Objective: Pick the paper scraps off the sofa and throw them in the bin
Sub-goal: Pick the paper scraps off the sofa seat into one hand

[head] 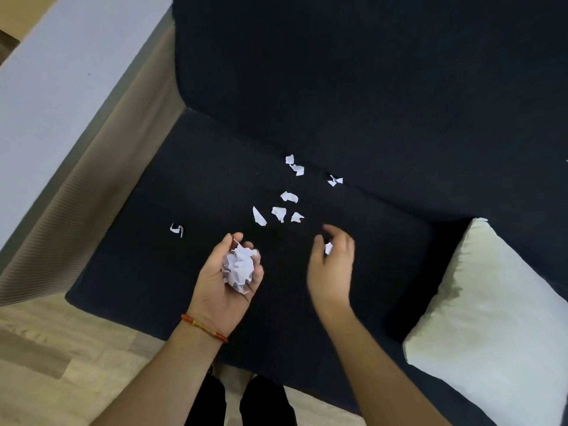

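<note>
Several small white paper scraps (279, 213) lie scattered on the dark sofa seat (190, 186), with one stray scrap (177, 230) off to the left and another (335, 180) by the backrest. My left hand (221, 281) is turned palm up and cups a crumpled wad of collected paper (239, 267). To its right, my right hand (333, 265) hovers over the seat and pinches one small scrap (328, 248) between thumb and fingers. It is slightly blurred. No bin is in view.
A white cushion (491, 318) leans on the sofa at the right. A beige ribbed sofa arm (92, 186) and a pale wall (55, 72) stand at the left. Light wood floor (61, 364) runs along the front, with my dark-trousered legs (246, 401) at the bottom.
</note>
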A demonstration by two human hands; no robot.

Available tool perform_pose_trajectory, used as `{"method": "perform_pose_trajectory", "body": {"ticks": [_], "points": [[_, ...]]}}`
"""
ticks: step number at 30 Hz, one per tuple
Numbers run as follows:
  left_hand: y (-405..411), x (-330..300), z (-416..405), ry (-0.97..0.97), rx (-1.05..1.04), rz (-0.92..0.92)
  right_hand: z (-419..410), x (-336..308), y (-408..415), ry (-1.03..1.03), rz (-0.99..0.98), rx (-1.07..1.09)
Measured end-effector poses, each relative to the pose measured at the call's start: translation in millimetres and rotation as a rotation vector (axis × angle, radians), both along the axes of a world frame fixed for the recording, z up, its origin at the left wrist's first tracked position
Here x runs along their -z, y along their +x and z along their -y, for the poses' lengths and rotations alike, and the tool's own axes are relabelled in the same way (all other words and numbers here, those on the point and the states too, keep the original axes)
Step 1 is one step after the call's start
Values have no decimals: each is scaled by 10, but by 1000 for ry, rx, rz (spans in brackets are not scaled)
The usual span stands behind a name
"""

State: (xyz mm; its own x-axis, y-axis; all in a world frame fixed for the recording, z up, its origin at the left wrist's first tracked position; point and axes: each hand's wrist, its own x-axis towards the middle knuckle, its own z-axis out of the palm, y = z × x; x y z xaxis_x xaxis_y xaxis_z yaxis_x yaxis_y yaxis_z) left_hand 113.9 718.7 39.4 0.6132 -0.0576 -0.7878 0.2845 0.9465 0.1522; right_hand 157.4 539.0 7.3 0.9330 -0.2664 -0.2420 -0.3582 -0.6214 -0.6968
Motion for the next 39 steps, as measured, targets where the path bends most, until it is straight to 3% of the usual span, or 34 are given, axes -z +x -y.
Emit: {"method": "perform_pose_trajectory", "body": {"ticks": [3,5,17,30,39], "points": [[-63,-13,-84,3,-14,17,318,285,229,-65,-312,102],[-90,-28,-141,-6,-13,25,428,359,329,-93,-400,88],[-13,-114,-409,15,-40,18,395,483,667,-88,-432,62],[86,-159,-599,37,-65,14,-19,308,1012,71,-229,-38],[40,-136,-665,31,-83,-6,-194,502,970,-46,-271,-127]]}}
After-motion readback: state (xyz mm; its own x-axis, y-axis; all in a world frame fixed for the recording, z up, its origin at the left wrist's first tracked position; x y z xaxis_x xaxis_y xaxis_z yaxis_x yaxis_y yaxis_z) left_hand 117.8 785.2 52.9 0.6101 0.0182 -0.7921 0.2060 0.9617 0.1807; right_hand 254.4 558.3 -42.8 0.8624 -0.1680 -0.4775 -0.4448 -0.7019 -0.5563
